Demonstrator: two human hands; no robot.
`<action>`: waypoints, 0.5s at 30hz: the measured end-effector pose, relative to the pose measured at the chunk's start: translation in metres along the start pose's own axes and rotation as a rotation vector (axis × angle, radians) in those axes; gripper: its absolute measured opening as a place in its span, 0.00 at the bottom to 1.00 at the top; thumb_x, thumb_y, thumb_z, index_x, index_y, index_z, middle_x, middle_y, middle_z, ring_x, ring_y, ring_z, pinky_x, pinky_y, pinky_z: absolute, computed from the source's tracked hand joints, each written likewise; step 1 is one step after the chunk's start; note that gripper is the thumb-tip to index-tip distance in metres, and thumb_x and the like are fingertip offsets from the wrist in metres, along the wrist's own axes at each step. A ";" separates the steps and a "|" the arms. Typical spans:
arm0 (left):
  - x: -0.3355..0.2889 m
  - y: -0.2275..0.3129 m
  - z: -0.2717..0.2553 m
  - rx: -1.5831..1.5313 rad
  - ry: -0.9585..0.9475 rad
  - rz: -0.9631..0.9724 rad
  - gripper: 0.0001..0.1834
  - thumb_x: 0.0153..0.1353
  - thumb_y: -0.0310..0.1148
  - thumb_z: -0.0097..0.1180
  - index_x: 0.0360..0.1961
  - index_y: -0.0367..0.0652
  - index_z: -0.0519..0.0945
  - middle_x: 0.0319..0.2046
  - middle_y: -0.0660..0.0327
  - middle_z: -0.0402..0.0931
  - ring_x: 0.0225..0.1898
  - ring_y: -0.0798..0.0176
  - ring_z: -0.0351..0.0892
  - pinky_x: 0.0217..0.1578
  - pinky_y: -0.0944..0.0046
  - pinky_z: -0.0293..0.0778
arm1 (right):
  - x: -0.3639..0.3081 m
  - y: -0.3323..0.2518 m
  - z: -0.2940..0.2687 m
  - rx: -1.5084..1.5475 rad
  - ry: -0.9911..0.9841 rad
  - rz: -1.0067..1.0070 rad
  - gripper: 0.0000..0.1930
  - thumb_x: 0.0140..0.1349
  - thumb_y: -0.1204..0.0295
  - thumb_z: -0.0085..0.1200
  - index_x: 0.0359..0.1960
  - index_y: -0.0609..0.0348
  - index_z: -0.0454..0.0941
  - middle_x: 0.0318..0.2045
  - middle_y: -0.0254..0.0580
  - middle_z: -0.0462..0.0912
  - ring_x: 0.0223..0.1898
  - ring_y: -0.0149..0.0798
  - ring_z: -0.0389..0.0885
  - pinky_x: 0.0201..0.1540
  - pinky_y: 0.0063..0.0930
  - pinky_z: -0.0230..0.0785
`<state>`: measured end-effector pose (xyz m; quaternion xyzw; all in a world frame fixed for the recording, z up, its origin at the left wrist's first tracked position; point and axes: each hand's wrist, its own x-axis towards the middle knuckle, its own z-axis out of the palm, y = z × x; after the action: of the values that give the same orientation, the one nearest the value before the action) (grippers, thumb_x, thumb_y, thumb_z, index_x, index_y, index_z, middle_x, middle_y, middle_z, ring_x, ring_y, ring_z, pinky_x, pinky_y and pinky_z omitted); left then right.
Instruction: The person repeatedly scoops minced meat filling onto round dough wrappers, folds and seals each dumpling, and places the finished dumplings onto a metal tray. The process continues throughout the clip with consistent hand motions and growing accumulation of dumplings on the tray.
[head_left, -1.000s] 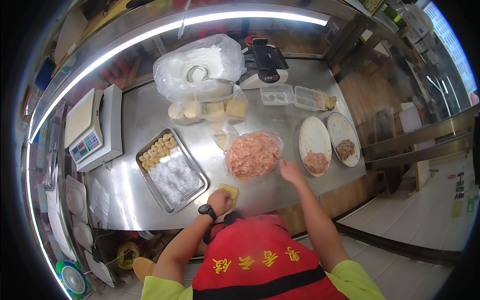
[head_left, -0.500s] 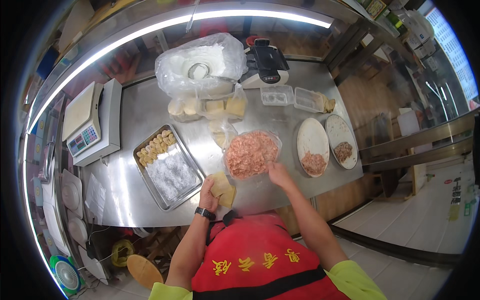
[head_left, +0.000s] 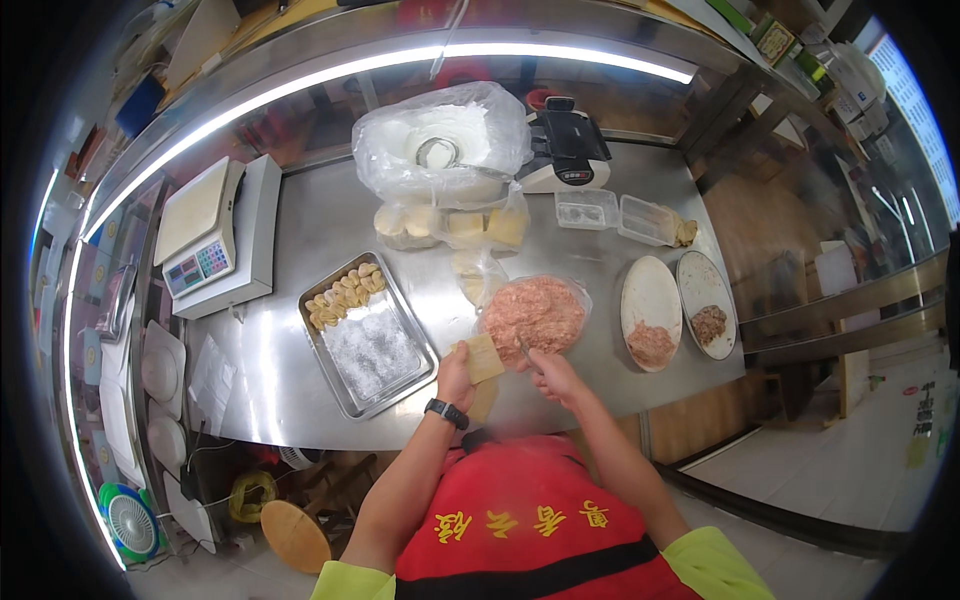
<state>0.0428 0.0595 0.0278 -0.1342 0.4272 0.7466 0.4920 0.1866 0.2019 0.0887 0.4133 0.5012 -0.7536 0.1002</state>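
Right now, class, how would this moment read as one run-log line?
left hand: holds wrapper | right hand: holds thin utensil at minced meat | tray: folded dumplings, white powder

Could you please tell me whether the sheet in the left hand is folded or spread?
Spread: the yellow sheet extends flat beyond the left hand, with square corners showing.

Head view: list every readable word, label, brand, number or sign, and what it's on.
Red apron: one row of yellow characters, large but not transcribed here.
Pale surface at lower right: dark characters beside a small red mark, not transcribed here.
Scale: display and key markings too small to read.
Blue-white board at upper right: rows of print, too small to read.
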 end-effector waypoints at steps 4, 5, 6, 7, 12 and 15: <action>0.001 -0.001 0.025 -0.092 -0.050 -0.043 0.21 0.71 0.42 0.38 0.50 0.32 0.70 0.41 0.54 0.75 0.42 0.57 0.77 0.45 0.58 0.73 | 0.013 0.021 0.020 -0.454 0.248 -0.532 0.19 0.64 0.54 0.47 0.34 0.60 0.78 0.17 0.38 0.73 0.19 0.35 0.71 0.23 0.28 0.62; -0.001 0.000 0.026 -0.090 -0.041 -0.038 0.21 0.71 0.42 0.37 0.50 0.33 0.70 0.42 0.54 0.75 0.42 0.57 0.77 0.46 0.58 0.73 | 0.001 0.013 0.034 -0.571 0.325 -0.522 0.18 0.62 0.55 0.49 0.34 0.60 0.79 0.19 0.42 0.76 0.22 0.40 0.74 0.27 0.31 0.64; -0.004 0.003 0.032 -0.082 -0.040 -0.038 0.21 0.72 0.41 0.35 0.51 0.33 0.69 0.43 0.54 0.75 0.43 0.57 0.77 0.46 0.57 0.73 | -0.009 0.004 0.041 -0.682 0.414 -0.511 0.17 0.61 0.57 0.51 0.34 0.60 0.80 0.22 0.47 0.79 0.25 0.45 0.78 0.30 0.33 0.67; -0.007 0.006 0.038 -0.073 -0.038 -0.038 0.21 0.72 0.41 0.34 0.51 0.33 0.69 0.44 0.54 0.75 0.43 0.57 0.77 0.47 0.57 0.73 | -0.010 0.004 0.040 -0.733 0.429 -0.511 0.17 0.60 0.57 0.52 0.35 0.59 0.80 0.23 0.49 0.79 0.27 0.48 0.78 0.31 0.35 0.68; -0.015 0.010 0.047 -0.166 0.025 -0.044 0.21 0.72 0.41 0.34 0.51 0.33 0.69 0.40 0.56 0.76 0.40 0.60 0.77 0.44 0.61 0.74 | -0.035 -0.007 0.022 -0.790 0.307 -0.457 0.17 0.59 0.57 0.51 0.33 0.60 0.79 0.28 0.57 0.80 0.34 0.58 0.78 0.35 0.46 0.69; -0.010 0.011 0.044 -0.144 0.003 -0.059 0.20 0.71 0.41 0.36 0.50 0.33 0.70 0.38 0.57 0.76 0.37 0.61 0.77 0.41 0.62 0.74 | -0.042 -0.018 0.011 -0.847 0.348 -0.435 0.17 0.58 0.56 0.52 0.34 0.58 0.80 0.27 0.54 0.80 0.31 0.56 0.79 0.32 0.46 0.69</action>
<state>0.0478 0.0850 0.0663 -0.1829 0.3690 0.7602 0.5024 0.1975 0.1901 0.1332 0.3421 0.8465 -0.4076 0.0146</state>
